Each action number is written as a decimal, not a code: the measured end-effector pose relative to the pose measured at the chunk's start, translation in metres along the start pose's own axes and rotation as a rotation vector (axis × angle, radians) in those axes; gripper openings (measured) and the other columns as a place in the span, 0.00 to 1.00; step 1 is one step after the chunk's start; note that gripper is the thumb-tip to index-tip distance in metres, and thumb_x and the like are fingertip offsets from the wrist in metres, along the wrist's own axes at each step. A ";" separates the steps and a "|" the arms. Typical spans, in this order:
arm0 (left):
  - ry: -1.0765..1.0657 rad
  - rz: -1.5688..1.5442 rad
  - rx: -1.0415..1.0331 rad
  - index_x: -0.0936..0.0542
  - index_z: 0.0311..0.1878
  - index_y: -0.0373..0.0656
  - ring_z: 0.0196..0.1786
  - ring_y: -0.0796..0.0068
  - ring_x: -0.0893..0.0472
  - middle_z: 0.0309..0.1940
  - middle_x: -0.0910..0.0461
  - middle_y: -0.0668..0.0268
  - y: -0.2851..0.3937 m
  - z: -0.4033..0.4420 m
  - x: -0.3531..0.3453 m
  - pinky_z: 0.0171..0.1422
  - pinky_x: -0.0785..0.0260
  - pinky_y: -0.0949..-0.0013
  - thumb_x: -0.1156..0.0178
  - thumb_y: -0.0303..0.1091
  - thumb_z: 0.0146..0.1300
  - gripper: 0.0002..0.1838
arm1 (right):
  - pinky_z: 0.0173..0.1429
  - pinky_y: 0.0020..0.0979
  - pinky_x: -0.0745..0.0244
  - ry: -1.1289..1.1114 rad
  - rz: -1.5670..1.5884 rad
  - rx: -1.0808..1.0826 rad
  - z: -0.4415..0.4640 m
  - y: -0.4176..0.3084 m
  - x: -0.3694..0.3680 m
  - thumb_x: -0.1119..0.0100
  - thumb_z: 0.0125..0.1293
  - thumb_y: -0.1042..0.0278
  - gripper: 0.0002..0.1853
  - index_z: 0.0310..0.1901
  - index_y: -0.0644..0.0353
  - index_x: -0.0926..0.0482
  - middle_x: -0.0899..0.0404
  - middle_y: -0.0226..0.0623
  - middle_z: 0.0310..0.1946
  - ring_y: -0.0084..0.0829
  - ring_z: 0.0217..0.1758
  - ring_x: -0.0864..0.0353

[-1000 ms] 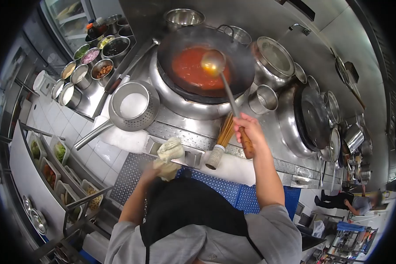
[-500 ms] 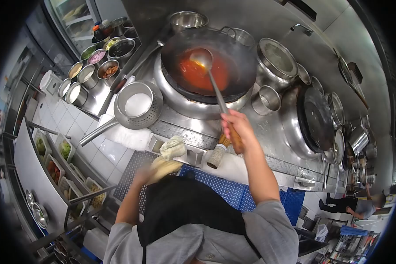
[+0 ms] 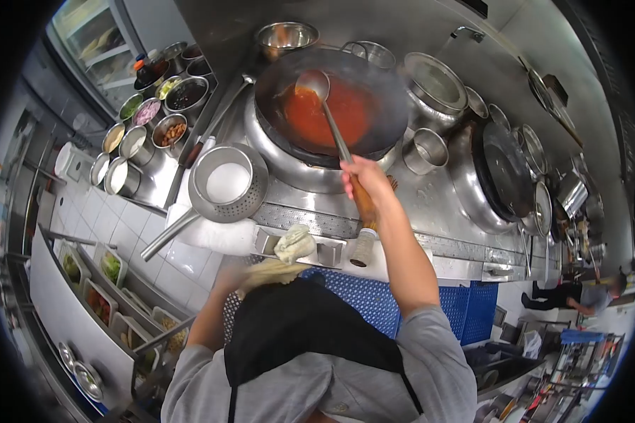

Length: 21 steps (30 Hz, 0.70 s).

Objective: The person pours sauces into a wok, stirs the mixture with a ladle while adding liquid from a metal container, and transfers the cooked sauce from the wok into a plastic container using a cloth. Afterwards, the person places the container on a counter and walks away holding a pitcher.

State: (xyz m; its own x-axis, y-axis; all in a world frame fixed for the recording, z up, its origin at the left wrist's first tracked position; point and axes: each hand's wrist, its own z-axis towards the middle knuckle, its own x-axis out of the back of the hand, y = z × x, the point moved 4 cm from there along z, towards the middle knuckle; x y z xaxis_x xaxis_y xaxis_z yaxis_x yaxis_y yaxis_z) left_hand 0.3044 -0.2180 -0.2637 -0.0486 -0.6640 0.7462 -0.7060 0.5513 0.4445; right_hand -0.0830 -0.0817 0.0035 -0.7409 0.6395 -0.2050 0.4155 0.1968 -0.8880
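My right hand [image 3: 365,178] is wrapped round the wooden handle of a long metal ladle [image 3: 337,128]. Its bowl dips at the left side of red sauce [image 3: 331,116] in a dark wok [image 3: 391,106] on the round burner. Down by the counter's front edge, my left hand [image 3: 226,282] is blurred. It appears closed on a pale yellowish cloth [image 3: 271,273], though its fingers cannot be made out. Close by, a crumpled cloth [image 3: 295,243] sits at a small metal holder [image 3: 329,254]. A bamboo brush [image 3: 363,247] lies under my right forearm.
Left of the wok, a perforated strainer [image 3: 250,201] holds a pot of white contents, its handle jutting toward me. Ingredient bowls [image 3: 169,132] crowd the left counter. To the right are a metal cup [image 3: 425,151] and a second wok [image 3: 504,173]. Another person [image 3: 582,296] stands far right.
The ladle bowl has shifted slightly left in the sauce, and my right hand has moved up and left with it. The camera view has turned a little. My left hand stays blurred at the cloth.
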 end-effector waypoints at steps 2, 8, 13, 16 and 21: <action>0.014 -0.199 -0.065 0.14 0.41 0.38 0.39 0.53 0.14 0.34 0.15 0.49 -0.026 0.010 -0.008 0.45 0.22 0.58 0.31 0.41 0.54 0.17 | 0.16 0.27 0.33 0.093 -0.046 -0.052 -0.039 0.002 -0.003 0.40 0.69 0.69 0.04 0.39 0.57 0.24 0.26 0.28 0.20 0.23 0.15 0.28; 0.050 -0.245 -0.202 0.13 0.45 0.43 0.43 0.57 0.13 0.43 0.13 0.56 -0.068 0.023 -0.011 0.50 0.21 0.61 0.39 0.31 0.55 0.14 | 0.16 0.29 0.31 0.310 -0.177 -0.012 -0.043 0.009 0.010 0.40 0.68 0.72 0.03 0.37 0.58 0.24 0.26 0.29 0.20 0.24 0.13 0.28; -0.025 0.009 -0.275 0.12 0.43 0.45 0.46 0.55 0.14 0.46 0.13 0.57 -0.113 0.023 0.004 0.54 0.21 0.59 0.41 0.32 0.57 0.13 | 0.16 0.27 0.31 0.310 0.056 0.043 0.027 -0.003 -0.018 0.41 0.70 0.70 0.03 0.39 0.57 0.25 0.26 0.28 0.20 0.22 0.15 0.28; -0.163 0.182 -0.159 0.12 0.41 0.44 0.45 0.53 0.14 0.42 0.13 0.56 -0.150 0.027 0.007 0.54 0.22 0.58 0.38 0.37 0.58 0.12 | 0.16 0.25 0.33 0.251 0.126 -0.007 0.030 -0.010 -0.042 0.42 0.71 0.69 0.04 0.42 0.57 0.26 0.26 0.26 0.21 0.20 0.15 0.29; -0.234 -0.108 -0.019 0.14 0.38 0.39 0.46 0.50 0.16 0.42 0.15 0.50 -0.151 0.003 0.052 0.52 0.25 0.52 0.45 0.38 0.65 0.14 | 0.16 0.26 0.32 0.235 0.004 -0.074 -0.034 0.003 -0.042 0.41 0.70 0.70 0.03 0.42 0.58 0.24 0.26 0.27 0.21 0.20 0.15 0.29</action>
State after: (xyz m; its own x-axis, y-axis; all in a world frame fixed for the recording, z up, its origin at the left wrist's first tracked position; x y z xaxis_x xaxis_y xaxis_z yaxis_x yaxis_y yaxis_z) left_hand 0.4070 -0.3375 -0.2932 -0.1369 -0.8171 0.5600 -0.7030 0.4785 0.5262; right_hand -0.0323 -0.0825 0.0238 -0.5999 0.7938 -0.0998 0.4620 0.2418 -0.8533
